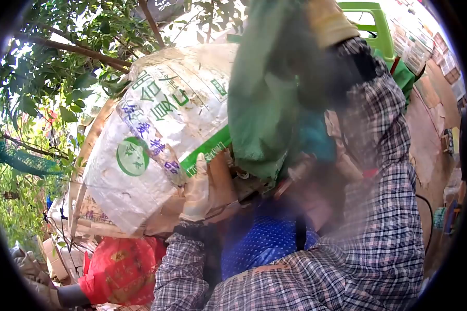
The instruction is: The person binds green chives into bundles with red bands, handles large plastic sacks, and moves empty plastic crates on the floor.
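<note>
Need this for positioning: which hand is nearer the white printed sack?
Left: the left hand is at the lower right edge of the white printed sack; the right hand is farther off near the view's top, beyond the green cloth.

Brown cardboard [94, 213] carries the white printed sack [163, 111] spread across it in front of me, whatever props it up being hidden from here, while over to the right stacked pale blocks [411, 49] stand on brownish ground [425, 140].
</note>
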Motion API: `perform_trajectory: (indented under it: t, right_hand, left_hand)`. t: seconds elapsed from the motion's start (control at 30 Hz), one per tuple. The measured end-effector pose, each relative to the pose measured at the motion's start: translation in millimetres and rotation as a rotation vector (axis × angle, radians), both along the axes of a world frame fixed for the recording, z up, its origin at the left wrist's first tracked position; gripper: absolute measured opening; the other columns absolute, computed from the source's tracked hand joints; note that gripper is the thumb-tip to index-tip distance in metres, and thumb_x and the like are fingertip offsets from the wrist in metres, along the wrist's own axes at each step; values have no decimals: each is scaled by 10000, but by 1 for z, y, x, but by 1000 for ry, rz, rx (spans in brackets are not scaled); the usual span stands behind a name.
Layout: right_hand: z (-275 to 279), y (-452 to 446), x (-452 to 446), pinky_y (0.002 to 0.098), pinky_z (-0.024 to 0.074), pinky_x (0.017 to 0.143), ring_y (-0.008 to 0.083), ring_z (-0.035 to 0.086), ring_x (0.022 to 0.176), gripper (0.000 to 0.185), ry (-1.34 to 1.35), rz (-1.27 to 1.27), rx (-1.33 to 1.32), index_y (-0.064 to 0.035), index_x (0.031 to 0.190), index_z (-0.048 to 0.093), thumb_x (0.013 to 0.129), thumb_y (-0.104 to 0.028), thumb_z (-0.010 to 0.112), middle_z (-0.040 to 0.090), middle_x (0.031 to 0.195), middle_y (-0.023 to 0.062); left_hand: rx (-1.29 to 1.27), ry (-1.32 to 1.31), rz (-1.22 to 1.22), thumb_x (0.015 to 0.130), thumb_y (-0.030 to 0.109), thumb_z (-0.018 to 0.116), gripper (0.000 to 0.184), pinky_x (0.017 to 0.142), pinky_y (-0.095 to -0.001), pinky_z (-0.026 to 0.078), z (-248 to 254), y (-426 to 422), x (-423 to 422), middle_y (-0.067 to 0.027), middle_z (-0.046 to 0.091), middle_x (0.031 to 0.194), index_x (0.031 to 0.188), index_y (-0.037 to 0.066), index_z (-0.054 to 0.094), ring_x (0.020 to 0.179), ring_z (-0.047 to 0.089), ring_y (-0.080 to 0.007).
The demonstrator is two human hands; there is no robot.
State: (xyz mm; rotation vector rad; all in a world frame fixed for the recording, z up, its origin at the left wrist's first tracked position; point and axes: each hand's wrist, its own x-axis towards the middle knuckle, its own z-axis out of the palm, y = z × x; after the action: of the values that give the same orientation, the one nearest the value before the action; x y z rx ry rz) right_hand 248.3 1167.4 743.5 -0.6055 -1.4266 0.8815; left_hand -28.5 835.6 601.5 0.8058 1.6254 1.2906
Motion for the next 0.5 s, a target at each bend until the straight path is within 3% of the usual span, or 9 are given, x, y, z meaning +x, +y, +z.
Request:
perform_trajectory:
  t: [0.1, 0.17, 0.3, 0.37, 0.43, 0.5]
  right_hand:
    - [46, -3, -61, 385, 483, 835, 326, 600, 936, 307, -188, -82, 193, -22, 1057, 623, 812, -207, 617, 627, 980, 188]
    - [77, -8, -116, 382, 481, 852, 331, 598, 952, 312, -279, -90, 334, -20, 1057, 623, 798, -193, 622, 622, 987, 199]
    - [109, -43, -242, 377, 478, 887, 342, 594, 985, 325, -536, -220, 730, -17, 1058, 622, 769, -164, 631, 614, 1000, 220]
    - [81, -75, -294, 374, 476, 904, 348, 591, 1001, 333, -630, -174, 855, -15, 1058, 622, 754, -150, 636, 610, 1006, 231]
    - [33, -157, -285, 461, 469, 892, 386, 550, 1070, 391, -422, 555, 251, -51, 1097, 605, 771, -258, 666, 577, 1071, 221]
    - [-55, -189, -296, 604, 413, 900, 489, 438, 1170, 468, -743, 30, 571, -89, 1168, 562, 788, -336, 674, 498, 1215, 215]
  left_hand:
    - [-17, -30, -155, 1024, 317, 410, 425, 943, -315, 425, 39, 11, 27, -99, 563, 1229, 1276, -13, 500, 1075, 528, -196]
    - [-51, -21, -174, 1012, 284, 429, 413, 942, -321, 426, 40, 19, 33, -102, 568, 1218, 1287, -18, 491, 1076, 532, -200]
    - [-212, 369, -320, 959, 180, 503, 400, 933, -340, 425, -80, -11, -14, -116, 591, 1156, 1298, -31, 479, 1062, 544, -228]
    - [-148, 613, -521, 933, 122, 501, 409, 952, -358, 418, -127, -46, -43, -150, 560, 1206, 1309, -35, 462, 1098, 531, -270]
    - [-80, 852, -694, 908, 64, 500, 430, 970, -376, 412, -176, -80, -63, -183, 529, 1256, 1321, -39, 445, 1134, 517, -313]
    - [-43, 1035, -822, 894, 33, 499, 442, 978, -384, 411, -207, -101, -71, -201, 516, 1276, 1325, -42, 439, 1148, 514, -335]
